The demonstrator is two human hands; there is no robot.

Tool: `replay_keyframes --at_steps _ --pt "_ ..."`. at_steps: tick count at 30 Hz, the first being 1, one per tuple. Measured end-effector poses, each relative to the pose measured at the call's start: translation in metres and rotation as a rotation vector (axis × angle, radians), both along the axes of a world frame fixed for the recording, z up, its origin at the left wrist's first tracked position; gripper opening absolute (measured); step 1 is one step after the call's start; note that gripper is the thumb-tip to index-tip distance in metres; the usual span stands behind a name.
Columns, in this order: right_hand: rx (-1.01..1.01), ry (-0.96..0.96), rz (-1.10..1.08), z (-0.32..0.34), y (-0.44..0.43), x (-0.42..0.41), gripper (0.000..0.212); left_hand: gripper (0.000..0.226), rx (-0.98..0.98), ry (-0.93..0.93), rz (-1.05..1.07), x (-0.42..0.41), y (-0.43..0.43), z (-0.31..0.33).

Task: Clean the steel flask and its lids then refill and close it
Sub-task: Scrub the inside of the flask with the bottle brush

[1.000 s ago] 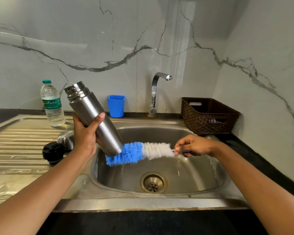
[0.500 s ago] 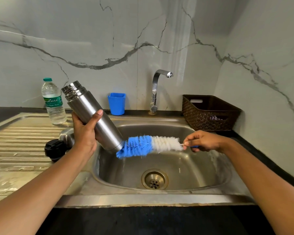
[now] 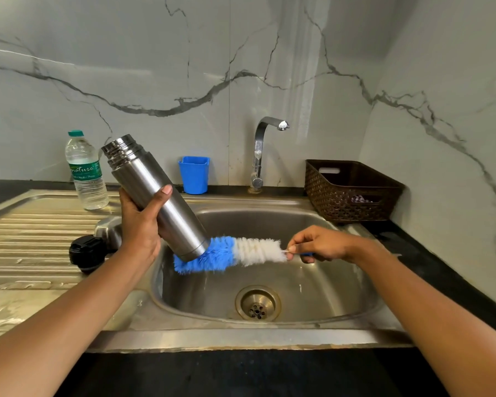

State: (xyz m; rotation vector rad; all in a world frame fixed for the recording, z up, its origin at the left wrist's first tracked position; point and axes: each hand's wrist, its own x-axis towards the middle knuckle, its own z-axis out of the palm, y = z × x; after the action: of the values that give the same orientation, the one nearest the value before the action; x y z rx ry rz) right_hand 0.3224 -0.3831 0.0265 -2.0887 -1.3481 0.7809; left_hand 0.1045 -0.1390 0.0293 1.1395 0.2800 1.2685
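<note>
Scrubbing the flask's outside: the left hand wraps its fingers round the tilted steel flask, the right hand pinches the brush against the base just below those fingers; next probably calls for turning the flask.

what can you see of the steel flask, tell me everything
The flask is a tall cylinder of brushed steel with a shinier threaded neck and no lid on it. It is held tilted in the air, neck up and to the left, base down and to the right over the sink. The left hand grips it round the middle, thumb across the front. The blue bristles of the brush press against its base. Its inside is not visible.
</note>
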Motion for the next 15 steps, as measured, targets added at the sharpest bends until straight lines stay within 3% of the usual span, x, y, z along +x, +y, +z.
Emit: replay_keyframes --at_steps 15 --pt "-0.072 0.087 -0.019 0.014 -0.020 0.018 0.021 0.063 0.118 0.028 -0.002 -0.002 0.001 -0.001"
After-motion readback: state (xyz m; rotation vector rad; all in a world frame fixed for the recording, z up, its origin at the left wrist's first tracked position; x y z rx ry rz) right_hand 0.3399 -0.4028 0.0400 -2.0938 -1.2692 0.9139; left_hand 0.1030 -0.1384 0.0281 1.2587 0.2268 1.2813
